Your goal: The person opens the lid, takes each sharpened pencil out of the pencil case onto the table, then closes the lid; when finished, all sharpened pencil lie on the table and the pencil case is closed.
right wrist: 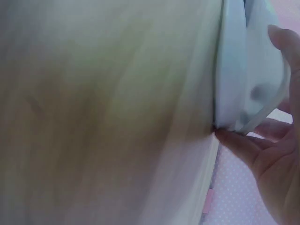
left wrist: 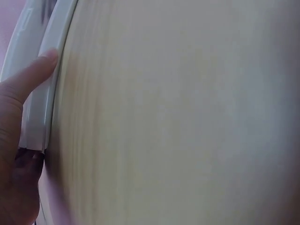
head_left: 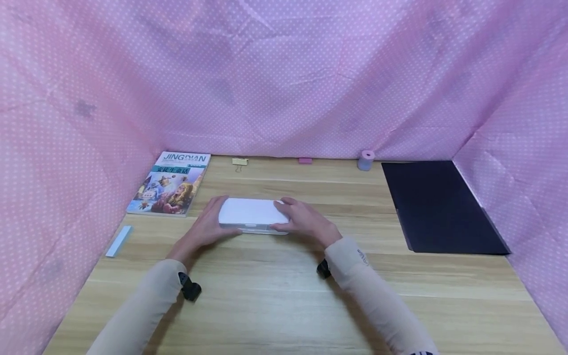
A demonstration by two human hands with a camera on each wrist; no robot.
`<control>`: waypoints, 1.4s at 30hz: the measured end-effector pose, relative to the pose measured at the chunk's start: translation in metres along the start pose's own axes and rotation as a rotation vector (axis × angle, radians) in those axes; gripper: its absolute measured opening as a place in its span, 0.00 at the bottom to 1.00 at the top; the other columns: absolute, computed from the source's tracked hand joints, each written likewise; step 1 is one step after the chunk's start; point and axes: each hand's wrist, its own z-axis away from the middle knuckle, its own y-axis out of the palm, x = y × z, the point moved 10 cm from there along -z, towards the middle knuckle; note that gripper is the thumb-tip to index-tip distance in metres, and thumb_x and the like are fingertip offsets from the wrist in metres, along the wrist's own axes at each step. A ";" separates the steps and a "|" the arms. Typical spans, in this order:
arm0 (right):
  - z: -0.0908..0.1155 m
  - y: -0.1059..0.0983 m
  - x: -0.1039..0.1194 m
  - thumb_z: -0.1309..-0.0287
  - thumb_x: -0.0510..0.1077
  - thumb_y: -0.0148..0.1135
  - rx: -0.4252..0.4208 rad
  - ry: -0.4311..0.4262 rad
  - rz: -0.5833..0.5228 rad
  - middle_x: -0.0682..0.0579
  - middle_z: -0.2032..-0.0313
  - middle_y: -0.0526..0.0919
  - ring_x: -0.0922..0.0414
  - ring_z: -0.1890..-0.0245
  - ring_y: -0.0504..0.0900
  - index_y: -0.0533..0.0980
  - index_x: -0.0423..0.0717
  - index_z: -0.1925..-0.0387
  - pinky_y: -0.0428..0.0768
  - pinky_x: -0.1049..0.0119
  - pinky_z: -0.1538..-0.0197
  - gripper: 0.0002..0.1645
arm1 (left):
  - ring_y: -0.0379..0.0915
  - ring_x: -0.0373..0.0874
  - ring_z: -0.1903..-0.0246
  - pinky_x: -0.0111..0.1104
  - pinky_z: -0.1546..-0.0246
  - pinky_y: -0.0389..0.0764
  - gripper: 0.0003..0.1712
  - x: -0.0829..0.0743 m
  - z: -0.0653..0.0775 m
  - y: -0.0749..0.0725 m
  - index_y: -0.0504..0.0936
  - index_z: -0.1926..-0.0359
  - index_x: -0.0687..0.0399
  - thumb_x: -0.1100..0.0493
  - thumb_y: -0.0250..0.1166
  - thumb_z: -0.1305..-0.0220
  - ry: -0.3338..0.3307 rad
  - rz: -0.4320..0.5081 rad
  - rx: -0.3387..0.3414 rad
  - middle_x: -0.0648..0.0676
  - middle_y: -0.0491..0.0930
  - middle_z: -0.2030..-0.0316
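Observation:
A flat white plastic case [head_left: 253, 212] lies lid up near the middle of the wooden table, with a latch tab at its front. My left hand [head_left: 208, 224] grips its left end, the thumb along the front side and the fingers round the far corner. At the other end my right hand [head_left: 306, 219] holds the case, thumb low at the front and a finger over the top. The left wrist view shows the left thumb [left wrist: 35, 75] pressed against the case's side [left wrist: 42, 108]. Fingers [right wrist: 243, 147] of the right hand touch the case's corner in the right wrist view.
A magazine [head_left: 170, 185] and a light blue strip [head_left: 119, 241] lie at the left. Along the back are a binder clip [head_left: 240, 161], a small pink block [head_left: 305, 160] and a pink-and-blue roll [head_left: 366, 160]. A black folder [head_left: 443, 207] lies right; pink dotted cloth [head_left: 284, 79] surrounds the table.

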 end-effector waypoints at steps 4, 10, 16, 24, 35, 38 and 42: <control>-0.001 0.000 -0.002 0.51 0.76 0.49 0.007 0.021 -0.046 0.45 0.36 0.64 0.49 0.39 0.67 0.62 0.54 0.34 0.69 0.56 0.39 0.49 | 0.51 0.57 0.35 0.57 0.39 0.56 0.72 0.005 0.001 -0.002 0.47 0.29 0.49 0.25 0.70 0.72 -0.016 0.036 -0.007 0.57 0.52 0.33; -0.002 -0.002 -0.008 0.52 0.77 0.49 0.021 0.059 -0.152 0.50 0.36 0.65 0.53 0.36 0.63 0.63 0.57 0.35 0.63 0.57 0.35 0.47 | 0.56 0.59 0.39 0.58 0.41 0.59 0.74 0.008 0.005 -0.006 0.46 0.29 0.48 0.30 0.74 0.76 -0.048 0.159 -0.038 0.60 0.55 0.34; -0.008 -0.007 -0.016 0.50 0.76 0.48 -0.031 0.072 -0.249 0.58 0.41 0.72 0.59 0.40 0.68 0.70 0.58 0.40 0.66 0.62 0.37 0.42 | 0.59 0.59 0.41 0.57 0.41 0.60 0.75 0.007 0.008 -0.010 0.45 0.30 0.50 0.35 0.78 0.78 -0.047 0.231 -0.074 0.61 0.59 0.37; -0.014 -0.011 -0.044 0.48 0.78 0.40 -0.146 0.259 -0.456 0.57 0.55 0.81 0.59 0.54 0.77 0.77 0.58 0.49 0.75 0.60 0.49 0.40 | 0.55 0.59 0.37 0.55 0.37 0.55 0.76 0.002 0.006 -0.007 0.42 0.29 0.45 0.32 0.76 0.77 0.003 0.189 -0.073 0.60 0.60 0.36; -0.018 -0.008 -0.075 0.36 0.65 0.40 -0.325 0.463 -0.800 0.44 0.66 0.80 0.54 0.72 0.82 0.74 0.48 0.51 0.83 0.59 0.68 0.30 | 0.45 0.57 0.33 0.57 0.37 0.51 0.78 -0.001 0.003 -0.002 0.27 0.31 0.28 0.32 0.75 0.74 0.015 0.161 -0.011 0.57 0.47 0.30; -0.019 -0.006 -0.077 0.33 0.58 0.42 -0.336 0.473 -0.818 0.43 0.66 0.80 0.53 0.73 0.82 0.73 0.49 0.47 0.83 0.59 0.69 0.24 | 0.43 0.59 0.33 0.57 0.36 0.50 0.79 0.000 0.003 -0.001 0.26 0.30 0.34 0.31 0.74 0.73 -0.016 0.132 0.021 0.60 0.44 0.30; -0.017 -0.001 -0.081 0.33 0.50 0.46 -0.343 0.510 -0.893 0.44 0.61 0.80 0.54 0.72 0.82 0.68 0.54 0.40 0.83 0.61 0.68 0.22 | 0.38 0.59 0.32 0.56 0.36 0.48 0.79 0.001 0.003 -0.001 0.27 0.29 0.39 0.29 0.72 0.72 -0.052 0.098 0.058 0.60 0.39 0.29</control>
